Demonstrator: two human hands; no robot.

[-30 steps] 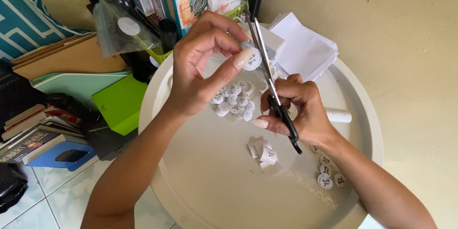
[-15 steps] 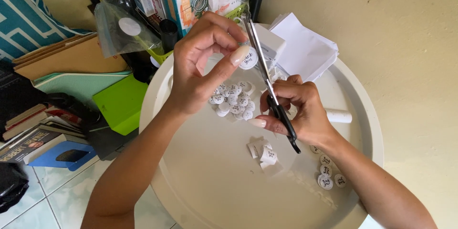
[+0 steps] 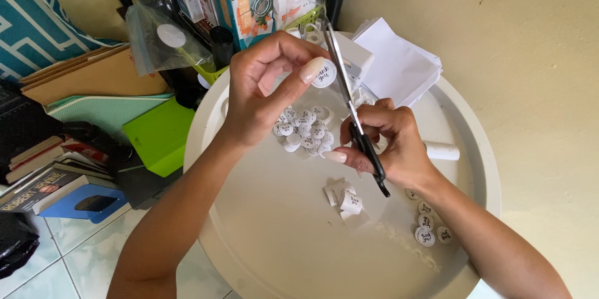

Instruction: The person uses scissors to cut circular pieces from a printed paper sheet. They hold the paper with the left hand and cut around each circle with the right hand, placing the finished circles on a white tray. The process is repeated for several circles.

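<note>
Head view shows a small round paper label [image 3: 324, 74] pinched between the thumb and fingertips of the left hand [image 3: 265, 96], held above the round white surface [image 3: 262, 212] toward its 12 o'clock edge. Compared with a second ago, the label has turned a little in the pinch and the long blades of the scissors [image 3: 349, 102] now lie against its right edge, nearly touching it, so the trimming around the rim looks to be part-way round the circle. The right hand [image 3: 390, 143] is closed through the black scissor handles, at about 4 o'clock from the label.

Just below the label, at 6 o'clock from it, sits a heap of finished round labels [image 3: 304, 130]. Further down, near the middle of the surface, lie a few cut paper scraps [image 3: 346, 199], and at 4 o'clock, beside the right wrist, a smaller group of round labels [image 3: 427, 227]. A white roll [image 3: 442, 151] lies at 3 o'clock past the right hand. White paper sheets [image 3: 399, 62] rest at 1 o'clock on the rim. Off the surface, at 9 o'clock, are a green folder [image 3: 159, 137] and stacked books [image 3: 43, 174] on the floor.
</note>
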